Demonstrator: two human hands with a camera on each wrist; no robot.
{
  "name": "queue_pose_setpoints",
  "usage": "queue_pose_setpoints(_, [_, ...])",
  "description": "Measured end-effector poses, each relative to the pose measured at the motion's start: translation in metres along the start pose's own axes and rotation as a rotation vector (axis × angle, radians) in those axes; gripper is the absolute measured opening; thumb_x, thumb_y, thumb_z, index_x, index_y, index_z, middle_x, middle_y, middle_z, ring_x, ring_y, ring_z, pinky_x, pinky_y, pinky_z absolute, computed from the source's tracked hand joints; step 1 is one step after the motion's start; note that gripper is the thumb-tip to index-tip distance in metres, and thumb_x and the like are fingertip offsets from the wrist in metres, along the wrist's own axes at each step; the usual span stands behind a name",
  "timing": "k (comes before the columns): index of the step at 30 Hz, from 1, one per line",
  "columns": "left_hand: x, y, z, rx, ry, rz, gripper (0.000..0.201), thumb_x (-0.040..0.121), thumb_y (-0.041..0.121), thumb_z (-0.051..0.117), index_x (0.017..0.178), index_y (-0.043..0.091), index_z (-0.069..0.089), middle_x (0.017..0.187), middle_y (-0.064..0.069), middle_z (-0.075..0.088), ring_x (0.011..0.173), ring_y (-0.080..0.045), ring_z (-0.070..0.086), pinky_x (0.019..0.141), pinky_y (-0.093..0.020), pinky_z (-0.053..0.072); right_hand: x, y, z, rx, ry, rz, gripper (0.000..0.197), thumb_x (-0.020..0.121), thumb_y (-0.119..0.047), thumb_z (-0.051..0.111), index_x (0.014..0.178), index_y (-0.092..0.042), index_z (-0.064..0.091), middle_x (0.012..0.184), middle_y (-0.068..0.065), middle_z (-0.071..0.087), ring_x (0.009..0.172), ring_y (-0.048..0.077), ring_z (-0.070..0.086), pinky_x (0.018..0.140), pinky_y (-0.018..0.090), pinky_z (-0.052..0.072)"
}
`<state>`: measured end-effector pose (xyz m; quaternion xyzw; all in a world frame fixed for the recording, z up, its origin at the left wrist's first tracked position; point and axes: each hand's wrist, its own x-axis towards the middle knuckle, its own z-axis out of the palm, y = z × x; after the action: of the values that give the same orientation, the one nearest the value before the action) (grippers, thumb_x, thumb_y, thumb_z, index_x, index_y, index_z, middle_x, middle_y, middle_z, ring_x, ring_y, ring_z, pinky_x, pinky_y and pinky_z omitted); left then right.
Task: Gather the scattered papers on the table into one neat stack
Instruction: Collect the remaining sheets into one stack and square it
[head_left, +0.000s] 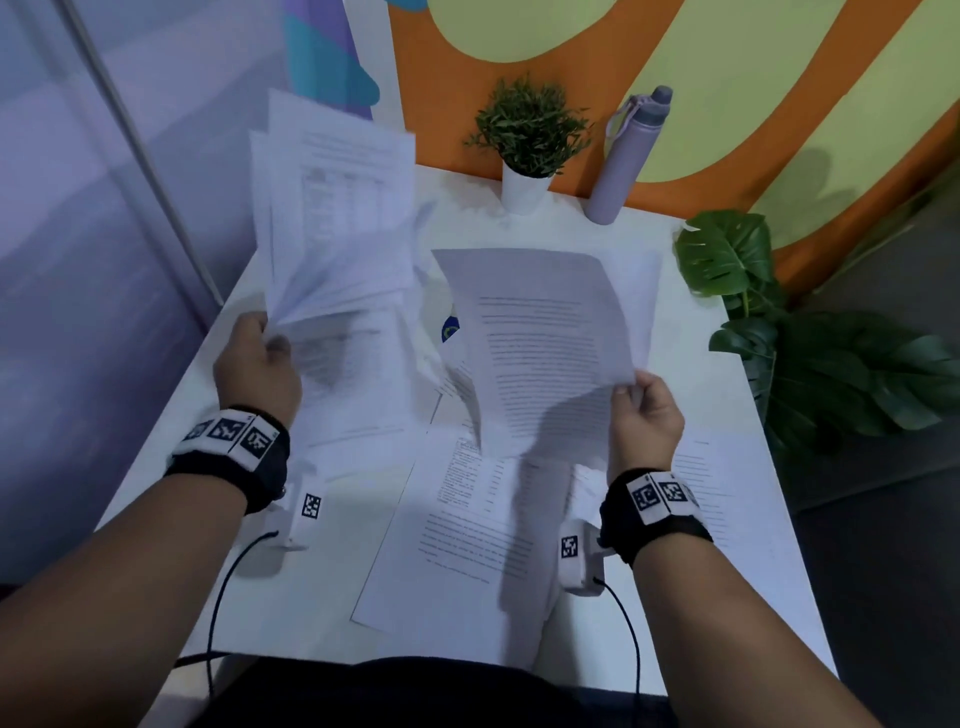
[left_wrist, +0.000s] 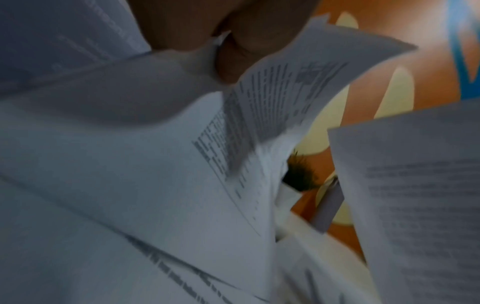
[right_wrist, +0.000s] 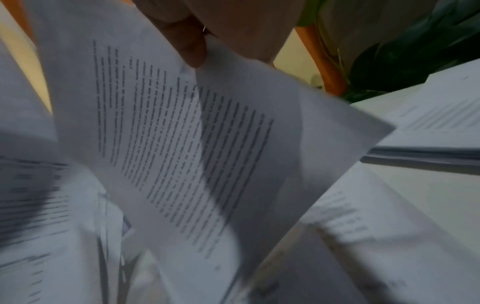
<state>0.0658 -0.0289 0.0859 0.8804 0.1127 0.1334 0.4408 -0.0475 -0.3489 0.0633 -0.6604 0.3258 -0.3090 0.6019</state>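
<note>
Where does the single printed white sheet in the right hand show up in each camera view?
Head: the single printed white sheet is centre-right, raised above the table, its near corner pinched by the right hand.
Left wrist: its printed face fills the right edge.
Right wrist: it fills the centre, hanging from the fingertips.
Shared landmark: the orange and pale yellow wall.

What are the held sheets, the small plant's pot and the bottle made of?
Held sheets: thin printed paper, matte; they curl and droop.
Pot: smooth white, probably ceramic or plastic.
Bottle: lilac, matte coat, possibly painted metal or plastic; grey cap.
</note>
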Motion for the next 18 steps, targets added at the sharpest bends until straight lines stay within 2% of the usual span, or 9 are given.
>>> queue_pose_setpoints(2, [0.004, 0.004, -0.004, -0.092, 0.039, 0.021, 0.028, 0.091, 0.013, 0.044, 0.118, 0.007, 0.053, 0.113, -0.018, 0.062, 0.095, -0.022, 0.056, 0.08, -0.022, 0.038, 0.004, -0.012, -0.003, 0.053, 0.066, -0.053, 0.032, 0.086, 0.001, 0.055, 0.081, -0.029, 0.065, 0.09, 0.003, 0.064, 0.087, 0.015, 0.06, 0.084, 0.028, 0.052])
queue_pose_setpoints(4, [0.003, 0.007, -0.007, -0.23, 0.048, 0.008, 0.027, 0.09, 0.014, 0.048, 0.116, 0.011, 0.054, 0.112, -0.014, 0.064, 0.1, -0.025, 0.061, 0.081, -0.022, 0.042, 0.005, -0.024, -0.007, 0.064, 0.103, -0.132, 0.033, 0.085, -0.003, 0.055, 0.079, -0.034, 0.065, 0.089, 0.002, 0.065, 0.088, 0.016, 0.061, 0.087, 0.034, 0.052])
queue_pose_setpoints(6, [-0.003, 0.005, -0.006, -0.264, 0.011, -0.045, 0.035, 0.09, 0.013, 0.052, 0.125, 0.009, 0.05, 0.119, -0.009, 0.061, 0.108, -0.023, 0.059, 0.088, -0.019, 0.042, 0.006, -0.033, -0.011, 0.106, 0.12, -0.204, 0.033, 0.084, -0.002, 0.054, 0.081, -0.033, 0.065, 0.09, 0.005, 0.064, 0.088, 0.018, 0.06, 0.087, 0.035, 0.051])
queue_pose_setpoints(9, [-0.017, -0.013, 0.007, -0.111, -0.173, -0.149, 0.043, 0.088, 0.01, 0.055, 0.129, 0.002, 0.046, 0.128, -0.017, 0.058, 0.117, -0.031, 0.055, 0.096, -0.029, 0.04, 0.005, -0.049, -0.017, 0.178, 0.127, -0.322, 0.035, 0.085, 0.005, 0.052, 0.089, -0.028, 0.058, 0.087, 0.006, 0.057, 0.082, 0.017, 0.054, 0.078, 0.024, 0.047])
queue_pose_setpoints(12, [-0.038, -0.046, 0.022, 0.054, -0.481, -0.237, 0.05, 0.088, 0.016, 0.057, 0.134, 0.005, 0.042, 0.134, -0.016, 0.053, 0.121, -0.034, 0.052, 0.102, -0.036, 0.04, 0.001, -0.059, -0.016, 0.19, 0.045, -0.402, 0.041, 0.087, 0.008, 0.049, 0.101, -0.03, 0.054, 0.081, -0.001, 0.052, 0.074, 0.009, 0.05, 0.073, 0.02, 0.044])
queue_pose_setpoints(14, [-0.056, -0.061, 0.03, 0.116, -0.656, -0.264, 0.048, 0.089, 0.016, 0.055, 0.134, 0.007, 0.043, 0.131, -0.014, 0.055, 0.118, -0.034, 0.054, 0.102, -0.038, 0.041, -0.005, -0.062, -0.011, 0.194, 0.0, -0.41, 0.043, 0.09, 0.006, 0.048, 0.112, -0.031, 0.05, 0.072, -0.005, 0.049, 0.068, 0.009, 0.048, 0.073, 0.022, 0.044])
queue_pose_setpoints(16, [-0.072, -0.073, 0.039, 0.132, -0.743, -0.262, 0.043, 0.086, 0.013, 0.053, 0.129, 0.009, 0.048, 0.124, -0.014, 0.061, 0.106, -0.031, 0.059, 0.095, -0.037, 0.046, -0.012, -0.066, -0.009, 0.191, -0.003, -0.332, 0.045, 0.093, 0.0, 0.05, 0.119, -0.037, 0.047, 0.07, -0.003, 0.048, 0.068, 0.014, 0.047, 0.073, 0.028, 0.045])
queue_pose_setpoints(17, [-0.08, -0.076, 0.042, 0.14, -0.759, -0.271, 0.043, 0.085, 0.013, 0.052, 0.128, 0.01, 0.049, 0.122, -0.013, 0.062, 0.104, -0.03, 0.06, 0.093, -0.036, 0.046, -0.012, -0.061, -0.007, 0.178, -0.039, -0.229, 0.046, 0.094, -0.002, 0.05, 0.123, -0.038, 0.046, 0.078, -0.003, 0.055, 0.075, 0.019, 0.053, 0.075, 0.033, 0.047])
queue_pose_setpoints(18, [-0.084, -0.079, 0.044, 0.145, -0.769, -0.29, 0.043, 0.085, 0.013, 0.051, 0.127, 0.011, 0.05, 0.121, -0.013, 0.063, 0.104, -0.03, 0.06, 0.094, -0.036, 0.047, -0.011, -0.053, -0.004, 0.031, -0.101, -0.104, 0.045, 0.095, -0.002, 0.048, 0.129, -0.032, 0.045, 0.095, 0.0, 0.063, 0.089, 0.024, 0.059, 0.083, 0.035, 0.048])
